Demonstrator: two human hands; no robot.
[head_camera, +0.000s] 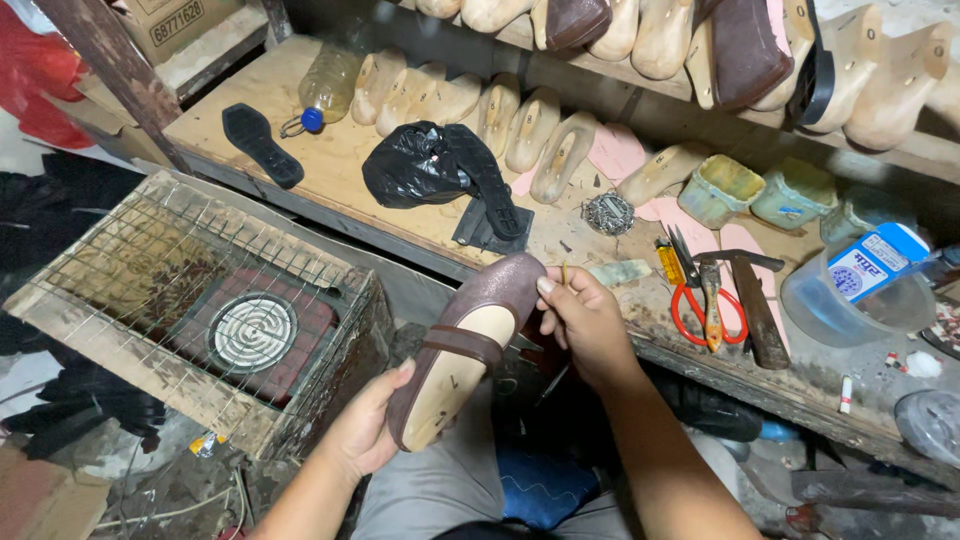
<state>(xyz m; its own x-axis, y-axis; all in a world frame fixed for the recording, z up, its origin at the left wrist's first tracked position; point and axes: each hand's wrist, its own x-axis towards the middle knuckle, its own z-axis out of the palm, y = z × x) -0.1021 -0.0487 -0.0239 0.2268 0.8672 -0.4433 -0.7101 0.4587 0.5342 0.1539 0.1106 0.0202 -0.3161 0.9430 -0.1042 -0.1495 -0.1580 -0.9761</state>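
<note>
1. Two bare hands w/ one shoe, in front of a long wooden worktop (330, 170); list runs left to right.
2. Far left: wire-mesh box (150, 290) w/ a round coil heater (253, 332) inside, below the worktop edge.
3. On the worktop, left end: a black sole (262, 145) lying flat, a plastic bottle (328, 88) w/ blue cap just beside it.
4. Next: black plastic bag (412, 165), a second black sole lying partly on it.
5. Behind those: a row of pale wooden shoe forms (530, 130), leaning on the back wall.
6. Left hand (365, 430): grip clamped round the heel end of the shoe (470, 345), thumb up along its side.
7. The shoe is brown w/ a strap across, pulled over a wooden form; held in the air above the lap, toe pointing up-right, near the worktop edge.
8. Right hand (585, 320): thumb & fingers closed on the toe end of the shoe; a thin stick-like item pokes up between the fingers, too small to tell what.
9. Right of the hands, on the worktop: pile of small nails (608, 212), red-handled scissors (700, 300), hammer (755, 305).
10. Far right: two greenish tubs (720, 190), a clear plastic bowl (850, 305) w/ a blue-white carton in it.
</note>
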